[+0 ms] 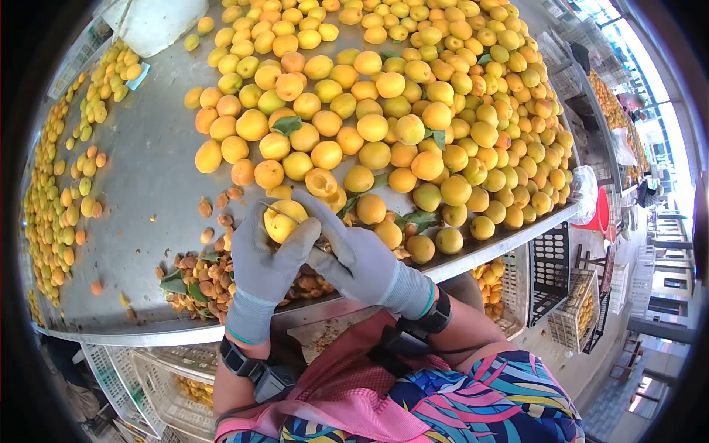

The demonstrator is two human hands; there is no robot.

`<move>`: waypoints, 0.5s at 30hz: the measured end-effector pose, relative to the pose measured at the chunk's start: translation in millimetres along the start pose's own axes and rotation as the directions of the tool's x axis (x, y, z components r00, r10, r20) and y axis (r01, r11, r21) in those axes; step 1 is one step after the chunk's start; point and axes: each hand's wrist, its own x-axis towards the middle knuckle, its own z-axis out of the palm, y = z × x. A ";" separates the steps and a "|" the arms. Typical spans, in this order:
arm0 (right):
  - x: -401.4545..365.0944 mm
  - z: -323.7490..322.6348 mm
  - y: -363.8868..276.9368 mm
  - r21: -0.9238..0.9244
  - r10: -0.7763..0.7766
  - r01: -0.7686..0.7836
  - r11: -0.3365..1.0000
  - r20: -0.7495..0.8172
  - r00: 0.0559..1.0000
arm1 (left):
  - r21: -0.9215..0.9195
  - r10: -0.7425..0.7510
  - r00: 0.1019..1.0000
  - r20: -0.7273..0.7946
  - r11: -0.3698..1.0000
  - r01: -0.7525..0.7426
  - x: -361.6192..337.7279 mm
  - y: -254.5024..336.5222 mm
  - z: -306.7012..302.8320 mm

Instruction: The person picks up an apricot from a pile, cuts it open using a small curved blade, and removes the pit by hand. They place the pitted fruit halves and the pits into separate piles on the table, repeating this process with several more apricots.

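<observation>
Both of my hands wear grey gloves and meet above the near edge of the metal table. In my left hand is a yellow apricot, gripped between thumb and fingers. My right hand is closed around what looks like a small knife; its thin blade lies across the apricot and its handle is mostly hidden. Just beyond my fingers rests a halved apricot with its hollow facing up. Below and left of my hands is a heap of brown apricot pits.
Whole apricots cover the far and right parts of the table, with more along its left side. Crates stand under the near edge. To the right are a black crate and a red bucket. A white container sits far left.
</observation>
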 end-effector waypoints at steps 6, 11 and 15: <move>0.0 -16.9 -2.4 0.032 0.027 -0.031 0.999 0.120 0.992 | -0.034 -0.021 0.999 0.049 0.999 0.023 -5.5 -0.2 1.0; -1.3 -32.5 -4.1 -0.008 0.013 -0.012 1.000 0.195 0.981 | -0.049 0.032 0.996 0.084 0.998 -0.028 -11.6 -5.6 3.0; -0.6 -39.6 1.0 0.073 -0.039 0.023 0.997 0.230 0.972 | -0.089 0.024 0.995 0.101 0.996 -0.015 -18.1 1.2 4.8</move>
